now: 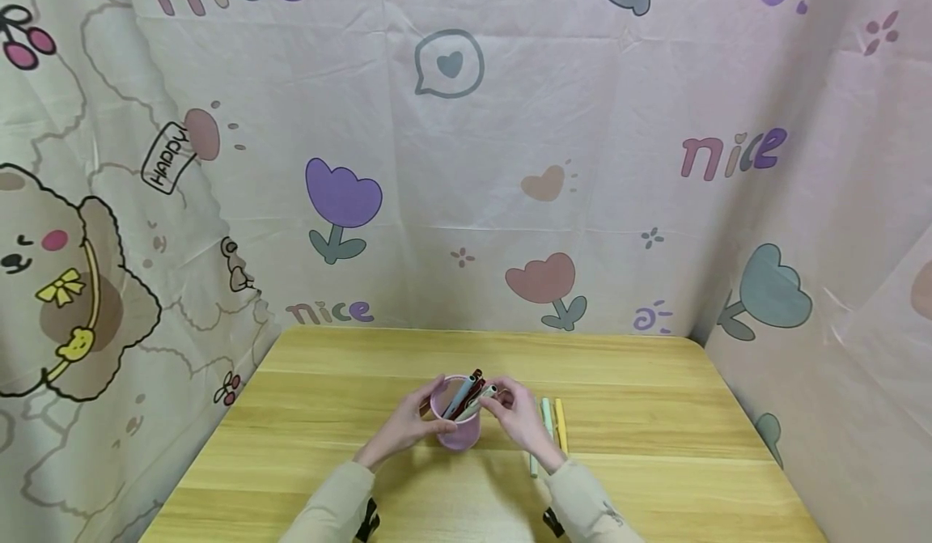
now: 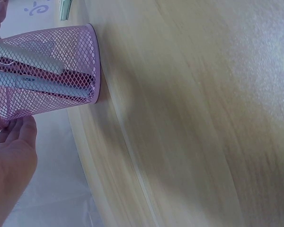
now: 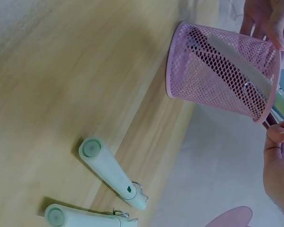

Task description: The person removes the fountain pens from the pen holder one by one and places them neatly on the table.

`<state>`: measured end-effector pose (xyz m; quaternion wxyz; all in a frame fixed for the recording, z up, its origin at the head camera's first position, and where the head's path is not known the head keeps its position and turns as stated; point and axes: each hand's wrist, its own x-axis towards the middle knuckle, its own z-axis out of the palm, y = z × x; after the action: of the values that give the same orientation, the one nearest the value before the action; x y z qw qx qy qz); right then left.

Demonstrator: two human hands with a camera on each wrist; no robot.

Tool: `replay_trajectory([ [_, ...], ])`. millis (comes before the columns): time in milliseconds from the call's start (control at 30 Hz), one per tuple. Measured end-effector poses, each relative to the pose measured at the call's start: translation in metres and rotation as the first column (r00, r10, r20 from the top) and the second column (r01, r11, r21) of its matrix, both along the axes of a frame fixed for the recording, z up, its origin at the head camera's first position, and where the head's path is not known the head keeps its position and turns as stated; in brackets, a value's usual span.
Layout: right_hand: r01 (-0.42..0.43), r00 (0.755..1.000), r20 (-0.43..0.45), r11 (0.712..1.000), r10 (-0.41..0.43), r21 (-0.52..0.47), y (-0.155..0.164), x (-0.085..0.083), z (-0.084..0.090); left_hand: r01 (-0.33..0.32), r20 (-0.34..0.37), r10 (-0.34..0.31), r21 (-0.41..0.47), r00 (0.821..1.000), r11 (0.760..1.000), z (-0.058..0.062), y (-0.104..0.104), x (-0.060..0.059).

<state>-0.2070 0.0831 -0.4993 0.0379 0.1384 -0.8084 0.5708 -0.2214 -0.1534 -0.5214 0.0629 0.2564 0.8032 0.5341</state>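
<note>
The pink mesh cup (image 1: 456, 427) stands upright near the middle of the wooden table (image 1: 641, 389), with several pens (image 1: 469, 393) leaning inside it, their long axes tilted up and toward the right hand. The topmost of them, a pale pen (image 1: 482, 398), sticks out over the rim on that side, and the right hand (image 1: 520, 417) has its fingertips closed around the pen's upper end, just above the cup's mouth; in the right wrist view the thumb and fingers (image 3: 280, 135) are pinched together at the rim. The left hand (image 1: 408, 426) sits on the opposite side of the cup, its fingers curved against the mesh wall and bracing it; the left wrist view shows the fingertips (image 2: 19, 127) touching the rim.

Just outside the right hand, on its far side from the cup, a green pen (image 1: 546, 413) and a yellow pen (image 1: 560, 426) lie flat, both parallel and pointing away from the person. A third pale pen (image 1: 533, 466) peeks out beneath the right wrist. Open tabletop lies beyond the cup and to both sides; a printed cloth backdrop (image 1: 451, 163) closes in the table's back and sides.
</note>
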Motion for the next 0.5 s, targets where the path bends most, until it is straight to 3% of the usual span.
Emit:
replay_trajectory([
  [300,0.052,0.998,0.053,0.991,-0.046,-0.12,0.0034,0.0047,0.0049,0.001,-0.019,-0.001,-0.005,1.0,1.0,-0.0002,0.0011,-0.0002],
  [500,0.062,0.998,0.012,0.983,-0.061,-0.172,0.009,0.0096,0.0086,-0.011,-0.026,0.01,-0.011,1.0,1.0,-0.0011,0.0008,-0.0004],
])
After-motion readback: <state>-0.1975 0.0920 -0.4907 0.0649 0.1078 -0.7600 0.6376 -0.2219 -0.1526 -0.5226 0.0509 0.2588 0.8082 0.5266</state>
